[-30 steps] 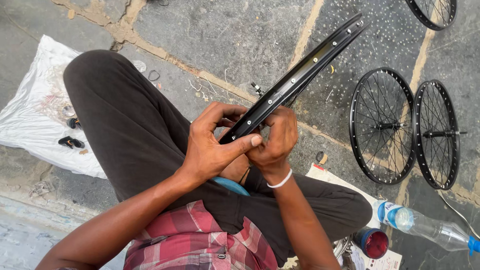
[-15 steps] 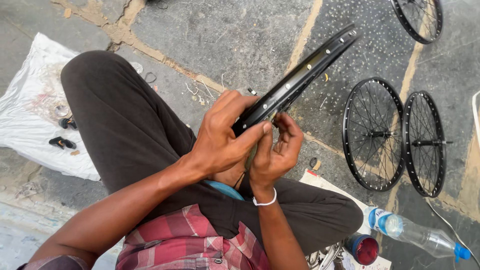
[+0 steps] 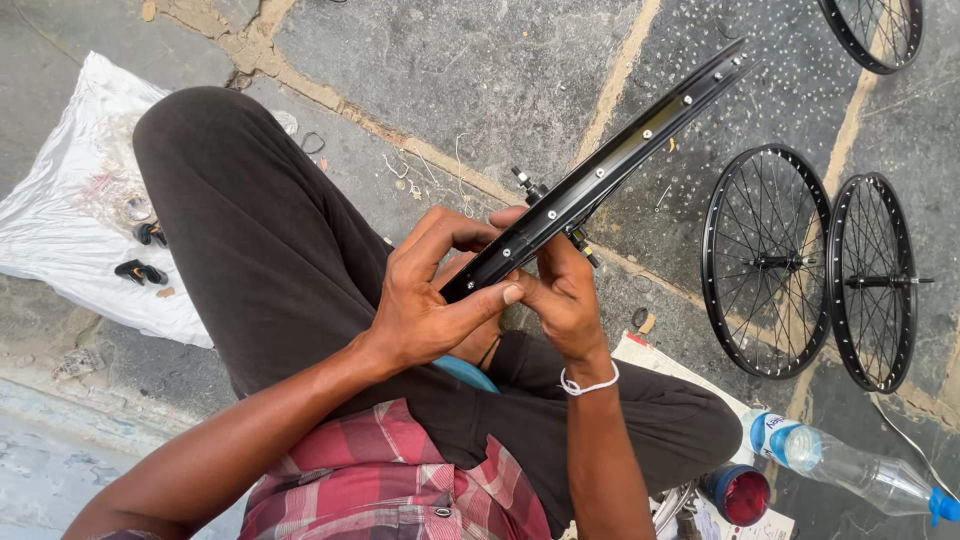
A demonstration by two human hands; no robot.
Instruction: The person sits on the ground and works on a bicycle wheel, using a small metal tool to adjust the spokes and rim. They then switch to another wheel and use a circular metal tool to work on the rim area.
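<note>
I sit on a stone floor with a black bicycle wheel rim [image 3: 620, 160] seen edge-on, running from my lap up to the right. My left hand [image 3: 430, 300] wraps the rim's near end, thumb laid across it. My right hand [image 3: 560, 290] grips the rim from the other side, fingers pinched at a small metal fitting [image 3: 528, 184] that sticks out of it. Small silver nipples dot the rim's face. My dark trousers [image 3: 260, 250] lie beneath both hands.
Two finished black spoked wheels [image 3: 765, 262] [image 3: 873, 282] lie on the floor to the right, a third [image 3: 872, 30] at the top edge. A white cloth [image 3: 70, 220] with small parts lies left. A plastic bottle [image 3: 850, 470], a red-capped tin [image 3: 738, 494] and paper [image 3: 650, 352] sit at lower right.
The rim has stayed tilted in my hands. My right fingers have shifted along its underside, and my left thumb now lies flat across the rim.
</note>
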